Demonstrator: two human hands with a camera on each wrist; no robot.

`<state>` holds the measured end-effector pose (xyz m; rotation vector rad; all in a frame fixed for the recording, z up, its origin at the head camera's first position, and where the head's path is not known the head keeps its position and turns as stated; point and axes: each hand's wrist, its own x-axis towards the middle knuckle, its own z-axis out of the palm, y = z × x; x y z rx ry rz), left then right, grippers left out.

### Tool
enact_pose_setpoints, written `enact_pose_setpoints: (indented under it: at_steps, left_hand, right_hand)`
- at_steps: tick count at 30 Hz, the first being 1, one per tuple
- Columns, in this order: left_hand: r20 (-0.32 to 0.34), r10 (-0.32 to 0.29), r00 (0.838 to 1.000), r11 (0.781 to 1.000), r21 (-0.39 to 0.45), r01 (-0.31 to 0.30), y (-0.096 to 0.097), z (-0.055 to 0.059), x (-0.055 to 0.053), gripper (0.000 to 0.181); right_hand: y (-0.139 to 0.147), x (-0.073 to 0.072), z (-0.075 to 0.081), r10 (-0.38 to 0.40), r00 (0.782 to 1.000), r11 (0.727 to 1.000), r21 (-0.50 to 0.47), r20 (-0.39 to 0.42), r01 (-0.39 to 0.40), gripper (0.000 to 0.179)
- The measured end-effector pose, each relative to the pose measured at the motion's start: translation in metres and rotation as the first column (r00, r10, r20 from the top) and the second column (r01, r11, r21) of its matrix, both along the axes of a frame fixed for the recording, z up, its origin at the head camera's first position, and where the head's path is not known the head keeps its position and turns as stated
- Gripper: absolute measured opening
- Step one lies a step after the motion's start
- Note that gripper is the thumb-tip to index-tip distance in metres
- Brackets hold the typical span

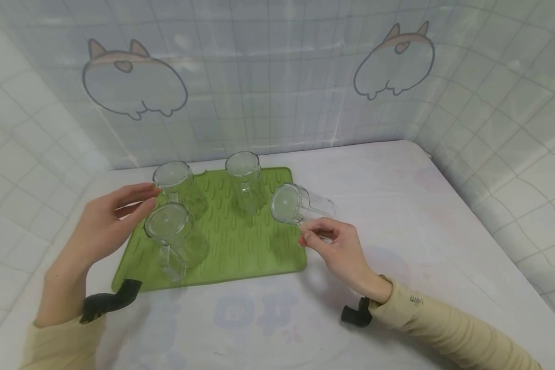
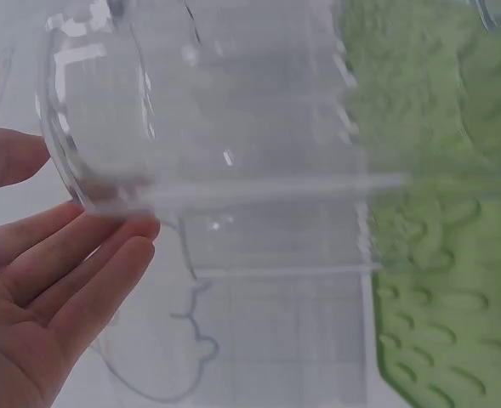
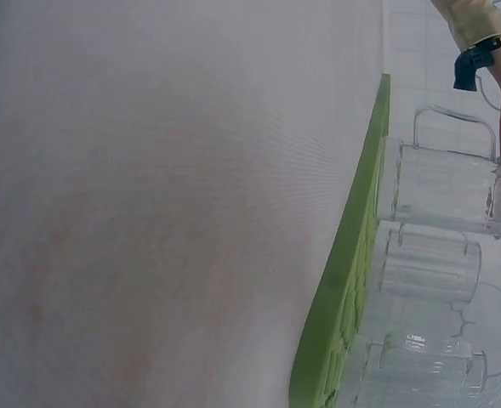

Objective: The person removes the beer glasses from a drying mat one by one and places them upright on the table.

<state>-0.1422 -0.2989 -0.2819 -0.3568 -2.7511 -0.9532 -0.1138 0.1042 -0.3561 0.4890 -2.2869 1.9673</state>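
Mug (image 1: 300, 198) Tilts in Right Hand (image 1: 337, 249) Beside Green Mat (image 1: 245, 261) of Glassware

A person in beige sleeves (image 1: 448, 329) works at a white-covered desk (image 1: 398, 195), right thumb and fingers pinching the handle (image 1: 301, 221) of a clear glass mug at the mat's right edge. The mug leans well over, its mouth turned left and toward the head camera. Across the mat, the left hand (image 1: 115, 221) grasps nothing, its fingers loosely bent at the rim of the back-left mug (image 1: 173, 177). The left wrist view shows fingertips overlapping a glass rim; whether they touch it cannot be told. That mug stands upright on the mat, as do the front-left mug (image 1: 168, 231), its handle toward the person, and the middle mug (image 1: 243, 174) near the back edge. A black piece (image 1: 111, 300) sits at each wrist. Behind the desk rises a grid-patterned wall covering (image 1: 268, 77), printed with two cartoon animals (image 1: 134, 85) seen from the rear. Faint coloured prints mark the desk's white cover.
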Motion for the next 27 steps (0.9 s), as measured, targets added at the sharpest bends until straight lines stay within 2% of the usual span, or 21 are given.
enact_pose_setpoints:
  at_steps: [3, 8, 13, 20, 27]
  left_hand:
    - [-0.025, -0.025, 0.999, 1.000, -0.002, 0.025, 0.012, 0.004, 0.002, 0.038]
    - [0.007, -0.032, 0.999, 0.999, -0.029, 0.032, 0.028, 0.008, 0.005, 0.040]
    - [0.049, -0.038, 0.998, 0.998, -0.053, 0.040, 0.042, 0.012, 0.010, 0.040]
    - [0.073, -0.080, 0.994, 0.996, -0.030, 0.082, 0.066, 0.011, 0.015, 0.041]
    - [0.102, -0.134, 0.986, 0.990, -0.031, 0.138, 0.088, 0.005, 0.013, 0.052]
  right_hand:
    - [-0.001, 0.004, 0.009, -0.003, 1.000, 1.000, 0.018, 0.004, 0.003, 0.007]
    - [-0.004, 0.012, 0.028, -0.006, 1.000, 1.000, 0.030, 0.008, 0.006, 0.008]
    - [-0.004, 0.012, 0.028, -0.003, 1.000, 1.000, 0.023, 0.002, 0.003, 0.008]
    - [-0.004, 0.011, 0.027, 0.001, 1.000, 1.000, 0.029, -0.021, -0.001, 0.008]
    - [0.000, 0.000, 0.004, 0.001, 1.000, 1.000, 0.017, -0.017, 0.000, 0.006]
